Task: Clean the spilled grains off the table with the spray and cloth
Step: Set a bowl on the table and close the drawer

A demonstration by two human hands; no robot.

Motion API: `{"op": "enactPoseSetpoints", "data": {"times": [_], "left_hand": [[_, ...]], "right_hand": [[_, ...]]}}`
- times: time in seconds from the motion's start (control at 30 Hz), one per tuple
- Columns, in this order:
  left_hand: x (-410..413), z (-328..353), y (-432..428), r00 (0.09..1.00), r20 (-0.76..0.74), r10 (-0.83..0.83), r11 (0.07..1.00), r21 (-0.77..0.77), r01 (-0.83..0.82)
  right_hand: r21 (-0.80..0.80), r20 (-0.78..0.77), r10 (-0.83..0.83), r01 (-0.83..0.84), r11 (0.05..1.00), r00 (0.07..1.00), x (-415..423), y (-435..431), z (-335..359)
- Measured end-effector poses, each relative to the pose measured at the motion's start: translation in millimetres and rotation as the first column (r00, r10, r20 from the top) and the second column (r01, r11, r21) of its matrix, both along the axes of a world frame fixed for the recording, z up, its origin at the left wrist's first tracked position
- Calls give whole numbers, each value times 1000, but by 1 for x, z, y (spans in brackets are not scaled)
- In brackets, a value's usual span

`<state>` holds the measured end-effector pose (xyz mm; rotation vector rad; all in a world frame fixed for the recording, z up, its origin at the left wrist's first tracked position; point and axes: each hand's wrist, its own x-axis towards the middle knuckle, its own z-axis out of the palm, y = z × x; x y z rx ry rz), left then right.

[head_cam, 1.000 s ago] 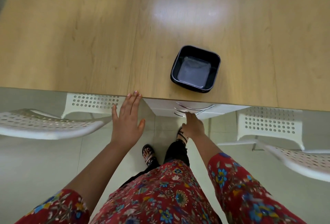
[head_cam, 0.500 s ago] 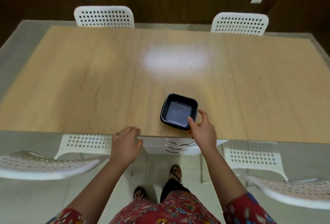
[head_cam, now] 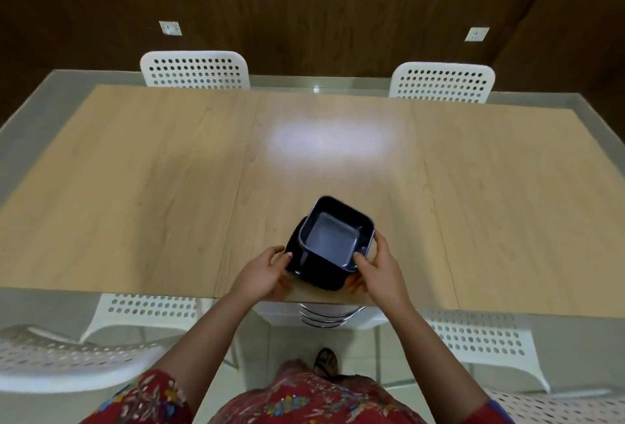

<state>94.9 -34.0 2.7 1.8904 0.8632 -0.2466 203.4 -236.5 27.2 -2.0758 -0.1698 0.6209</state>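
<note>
Two hands hold the black square bowl [head_cam: 333,241] at the near edge of the table [head_cam: 152,170]: my left hand [head_cam: 267,269] grips its side, my right hand [head_cam: 380,269] pinches its rim. No spray or cloth shows; I think I fetch those next.

The light wood-grain rectangular table [head_cam: 152,186] is standing level, its top showing three panels, with a pale glare lying toward 12 o'clock from its centre. The glossy black square bowl [head_cam: 334,241], round-cornered and greyish inside, is being held at the table's 6 o'clock edge. It is tipping so that its dark outer wall is showing toward 7 o'clock. The left hand [head_cam: 267,271] is gripping that wall and the right hand [head_cam: 378,268] is pinching the 5 o'clock corner.
</note>
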Motion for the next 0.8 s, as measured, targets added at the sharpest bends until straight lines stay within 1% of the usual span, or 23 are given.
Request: {"op": "enactPoseSetpoints", "data": {"times": [0.07, 0.13, 0.2, 0.27, 0.4, 0.5, 0.63, 0.8], "left_hand": [[12, 0, -3, 1000, 17, -16, 996, -83, 17], [20, 1, -6, 999, 33, 15, 986, -168, -9], [27, -1, -3, 995, 48, 88, 981, -180, -78], [36, -3, 7, 982, 68, 176, 969, -185, -161], [66, 6, 44, 926, 151, 347, 926, -211, -313], [85, 10, 71, 889, 145, 434, 887, -243, -394], [106, 4, 98, 886, 110, 451, 879, -226, -420], [123, 0, 112, 894, 101, 437, 888, -206, -411]], "right_hand": [[51, 1, -19, 19, 999, 1000, 14, -9, 10], [87, -11, -48, 49, 995, 999, 31, -17, 18], [69, -3, -85, 85, 994, 996, 49, -23, 21], [9, 21, -100, 100, 995, 995, 72, -27, 20], [-122, 97, -35, 47, 991, 995, 121, -19, 14], [-207, 125, 8, 18, 978, 992, 148, -7, 4], [-316, 166, 78, -22, 948, 983, 172, 15, -4], [-380, 168, 126, -54, 923, 978, 190, 33, -16]]}}
